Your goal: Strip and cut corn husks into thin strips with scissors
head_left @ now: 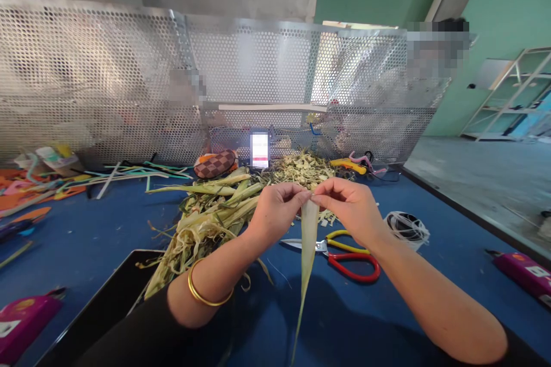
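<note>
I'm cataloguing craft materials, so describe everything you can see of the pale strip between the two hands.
The pale strip looks like a dry plant husk, cream to light green, thin and slightly see-through. Broad near the top, it narrows to a stringy tail reaching the picture's bottom edge. The fingertips of the left hand and right hand pinch its top end, hiding that edge. It hangs down, crossing in front of the scissors' blades in this view.

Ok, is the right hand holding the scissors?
No, left hand and right hand pinch a corn husk; the scissors lie on the table.
</note>
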Demonstrator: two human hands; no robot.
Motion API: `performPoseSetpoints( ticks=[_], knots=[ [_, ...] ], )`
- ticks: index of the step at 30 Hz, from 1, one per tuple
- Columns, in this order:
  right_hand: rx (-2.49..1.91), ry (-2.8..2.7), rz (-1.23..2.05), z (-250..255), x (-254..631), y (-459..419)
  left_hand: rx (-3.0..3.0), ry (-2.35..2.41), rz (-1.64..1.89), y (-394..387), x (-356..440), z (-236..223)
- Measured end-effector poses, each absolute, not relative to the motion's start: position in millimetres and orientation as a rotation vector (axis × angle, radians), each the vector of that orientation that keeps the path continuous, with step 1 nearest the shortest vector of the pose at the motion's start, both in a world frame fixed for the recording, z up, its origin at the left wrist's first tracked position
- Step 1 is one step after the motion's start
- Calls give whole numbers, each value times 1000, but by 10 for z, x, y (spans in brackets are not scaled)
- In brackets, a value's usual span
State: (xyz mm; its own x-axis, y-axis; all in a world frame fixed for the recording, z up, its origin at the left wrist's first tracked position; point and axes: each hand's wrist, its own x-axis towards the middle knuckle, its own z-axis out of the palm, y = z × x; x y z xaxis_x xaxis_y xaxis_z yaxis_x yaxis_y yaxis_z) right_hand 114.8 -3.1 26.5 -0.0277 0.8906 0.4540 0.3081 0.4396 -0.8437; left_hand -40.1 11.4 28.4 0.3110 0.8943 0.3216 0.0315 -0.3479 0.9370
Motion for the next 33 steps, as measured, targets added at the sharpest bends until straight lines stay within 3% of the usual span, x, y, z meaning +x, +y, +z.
performPoseSetpoints(
  ticks=[7, 33],
  knots=[
    [-1099, -1488, 710, 288, 1114, -53, 1662, 873, 1195, 117, -394, 261],
    [-1067, -1706, 436, 257, 1090, -82, 1638, 865, 1259, 135, -359, 173]
  ],
)
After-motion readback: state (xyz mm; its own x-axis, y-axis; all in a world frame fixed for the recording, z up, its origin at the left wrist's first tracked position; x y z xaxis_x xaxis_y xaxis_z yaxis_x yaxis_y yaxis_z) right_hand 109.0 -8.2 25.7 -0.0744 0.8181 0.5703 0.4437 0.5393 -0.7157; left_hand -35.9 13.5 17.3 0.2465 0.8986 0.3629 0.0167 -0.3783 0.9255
